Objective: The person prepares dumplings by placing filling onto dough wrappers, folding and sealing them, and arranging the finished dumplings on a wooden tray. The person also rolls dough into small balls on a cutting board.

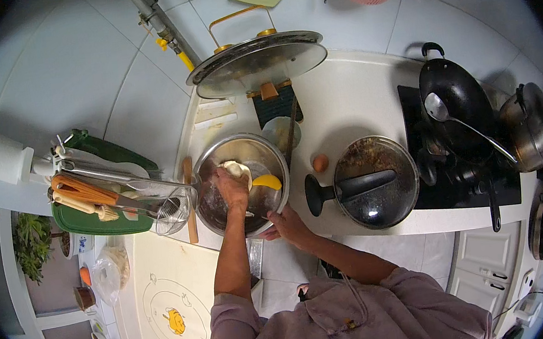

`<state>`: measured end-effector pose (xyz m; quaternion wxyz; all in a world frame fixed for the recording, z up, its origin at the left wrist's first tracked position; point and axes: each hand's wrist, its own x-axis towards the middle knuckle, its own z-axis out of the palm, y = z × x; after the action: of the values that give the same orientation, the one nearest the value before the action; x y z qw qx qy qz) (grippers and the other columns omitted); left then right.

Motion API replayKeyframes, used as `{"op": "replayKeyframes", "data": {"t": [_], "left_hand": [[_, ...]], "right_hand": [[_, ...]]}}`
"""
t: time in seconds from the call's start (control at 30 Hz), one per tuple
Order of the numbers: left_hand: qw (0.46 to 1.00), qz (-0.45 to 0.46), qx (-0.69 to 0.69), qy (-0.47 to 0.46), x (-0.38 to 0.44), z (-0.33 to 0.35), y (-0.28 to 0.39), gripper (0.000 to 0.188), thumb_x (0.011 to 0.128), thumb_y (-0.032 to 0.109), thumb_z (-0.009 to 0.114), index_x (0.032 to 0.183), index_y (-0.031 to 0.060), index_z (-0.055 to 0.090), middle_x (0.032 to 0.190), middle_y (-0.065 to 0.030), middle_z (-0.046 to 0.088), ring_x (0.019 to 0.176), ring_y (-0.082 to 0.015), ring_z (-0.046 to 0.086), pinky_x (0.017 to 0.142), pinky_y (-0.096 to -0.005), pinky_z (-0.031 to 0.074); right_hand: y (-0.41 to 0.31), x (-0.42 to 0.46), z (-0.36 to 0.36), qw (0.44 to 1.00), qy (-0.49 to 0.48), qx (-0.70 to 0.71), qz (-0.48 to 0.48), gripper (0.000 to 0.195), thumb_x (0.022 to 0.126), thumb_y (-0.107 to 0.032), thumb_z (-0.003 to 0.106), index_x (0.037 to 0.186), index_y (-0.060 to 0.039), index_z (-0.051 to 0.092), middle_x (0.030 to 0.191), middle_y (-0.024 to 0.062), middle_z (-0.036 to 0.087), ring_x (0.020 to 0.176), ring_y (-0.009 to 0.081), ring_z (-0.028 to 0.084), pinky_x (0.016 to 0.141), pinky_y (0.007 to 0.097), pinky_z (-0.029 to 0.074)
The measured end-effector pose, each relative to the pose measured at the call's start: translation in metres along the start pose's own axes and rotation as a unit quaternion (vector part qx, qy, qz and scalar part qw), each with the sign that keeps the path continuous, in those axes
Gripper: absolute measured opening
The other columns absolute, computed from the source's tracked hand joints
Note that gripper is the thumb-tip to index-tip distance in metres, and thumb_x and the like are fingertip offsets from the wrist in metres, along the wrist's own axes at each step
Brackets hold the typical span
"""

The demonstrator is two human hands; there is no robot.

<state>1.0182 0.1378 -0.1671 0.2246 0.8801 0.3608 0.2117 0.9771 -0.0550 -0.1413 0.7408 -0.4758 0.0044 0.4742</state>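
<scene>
A steel mixing bowl (pixel 261 153) stands at the counter's front edge. Inside it, my left hand (pixel 232 187) presses on a lump of pale dough (pixel 237 168), its fingers bent over it. A yellow scraper (pixel 267 183) lies in the bowl to the right of the dough, and pale residue clings to the bowl's wall. My right hand (pixel 285 225) grips the bowl's rim at its lower right, with the thumb at the rim and the other fingers partly hidden below it.
Right of the bowl are a brown egg (pixel 320 163) and a glass pan lid (pixel 374 151). Behind stand a small bowl (pixel 280 131) and upright pot lids (pixel 261 69). A wok (pixel 458 100) with a ladle sits on the hob. Utensils (pixel 104 187) and a wooden rolling pin (pixel 190 203) are at the left.
</scene>
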Motion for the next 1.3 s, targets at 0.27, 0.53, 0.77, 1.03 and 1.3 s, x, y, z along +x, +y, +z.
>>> {"op": "replayKeyframes", "data": {"t": [0.27, 0.53, 0.77, 1.03, 1.3], "left_hand": [[0.976, 0.211, -0.010, -0.043, -0.023, -0.043, 0.057, 0.050, 0.064, 0.000, 0.077, 0.109, 0.0007, 0.055, 0.103, -0.0205, 0.058, 0.100, -0.0428, 0.055, 0.085, -0.0463, 0.046], [0.971, 0.163, -0.161, 0.066, -0.095, -0.120, 0.061, 0.044, 0.072, 0.001, 0.074, 0.111, -0.0030, 0.055, 0.114, -0.0222, 0.058, 0.104, -0.0405, 0.056, 0.092, -0.0449, 0.044], [0.906, -0.122, -0.384, 0.127, -0.213, -0.197, 0.001, 0.043, 0.081, -0.003, 0.073, 0.117, -0.0046, 0.049, 0.112, -0.0131, 0.058, 0.103, -0.0182, 0.057, 0.091, -0.0322, 0.048], [0.854, -0.256, -0.421, 0.167, -0.275, -0.263, -0.074, 0.036, 0.080, -0.003, 0.071, 0.110, -0.0008, 0.050, 0.104, -0.0081, 0.057, 0.096, -0.0136, 0.055, 0.084, -0.0276, 0.047], [0.869, -0.225, -0.367, 0.245, -0.318, -0.310, -0.150, 0.065, 0.074, -0.011, 0.072, 0.126, 0.0016, 0.034, 0.113, -0.0113, 0.052, 0.103, -0.0185, 0.054, 0.091, -0.0302, 0.047]], "right_hand": [[-0.017, 0.005, 0.001, 0.999, 0.002, 0.004, 0.035, 0.037, 0.101, -0.023, 0.047, 0.131, -0.0017, 0.038, 0.120, 0.0177, 0.058, 0.085, 0.0283, 0.071, 0.071, 0.0357, 0.062], [-0.038, -0.028, 0.010, 0.993, -0.032, -0.067, 0.093, 0.071, 0.093, -0.031, 0.063, 0.144, -0.0016, 0.024, 0.136, 0.0227, 0.048, 0.101, 0.0291, 0.067, 0.074, 0.0330, 0.059], [0.015, -0.043, 0.017, 0.986, -0.068, -0.121, 0.096, 0.105, 0.086, -0.023, 0.073, 0.149, 0.0049, -0.006, 0.153, 0.0240, 0.026, 0.113, 0.0299, 0.061, 0.084, 0.0382, 0.055], [0.066, -0.067, 0.084, 0.922, -0.224, -0.256, 0.185, 0.061, 0.098, -0.027, 0.057, 0.146, -0.0015, 0.029, 0.137, 0.0106, 0.053, 0.113, 0.0208, 0.060, 0.092, 0.0356, 0.049], [0.160, -0.079, 0.249, 0.859, -0.374, -0.347, 0.035, 0.050, 0.100, -0.045, 0.049, 0.120, -0.0002, 0.058, 0.109, 0.0053, 0.062, 0.105, 0.0120, 0.056, 0.089, 0.0260, 0.045]]}}
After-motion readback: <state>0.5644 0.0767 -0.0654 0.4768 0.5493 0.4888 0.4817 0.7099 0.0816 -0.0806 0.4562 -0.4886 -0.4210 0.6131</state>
